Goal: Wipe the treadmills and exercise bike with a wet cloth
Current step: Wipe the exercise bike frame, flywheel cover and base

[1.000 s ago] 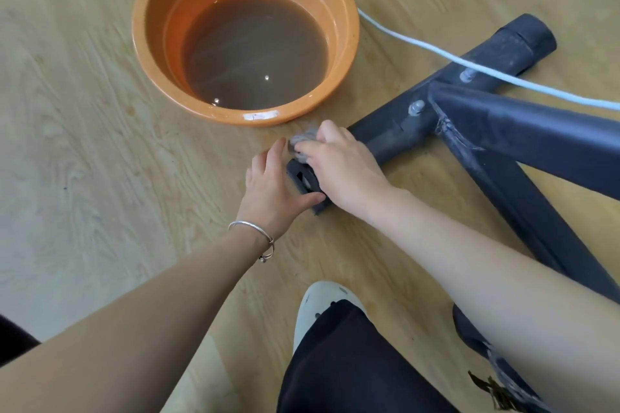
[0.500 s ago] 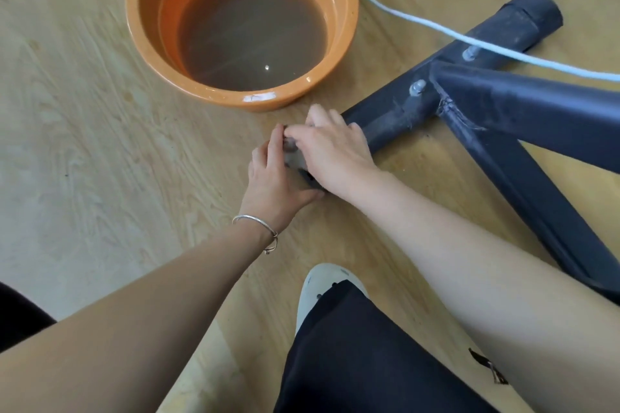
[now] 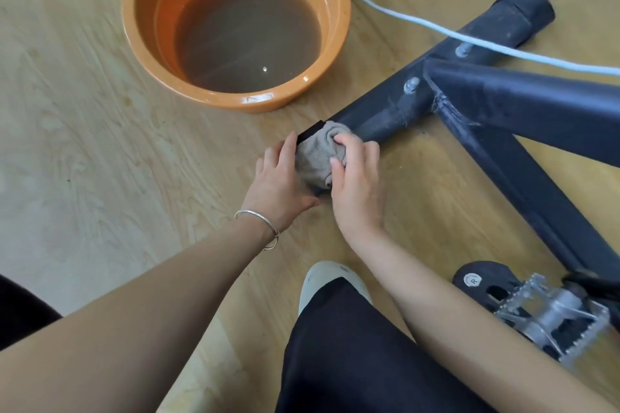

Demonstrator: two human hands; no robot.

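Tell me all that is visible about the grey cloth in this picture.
The cloth is a small grey-beige rag of soft knitted-looking fabric, bunched and wrinkled. It is draped over the near end of the black base bar of the exercise bike, on the wooden floor. The right hand grips it from above; the left hand rests against its left side. Whether it is wet cannot be told.

Both forearms were bare, no sleeves present at the wrists. The left hand [image 3: 280,183] carried a thin silver metal bangle [image 3: 257,217] at the wrist, with a small looped section hanging at its lower edge. The right hand [image 3: 357,186] bore no jewellery. Loose black fabric trousers [image 3: 352,355] occupied the lower centre of the frame. An off-white rounded shoe toe [image 3: 330,273] protruded above the trouser hem.
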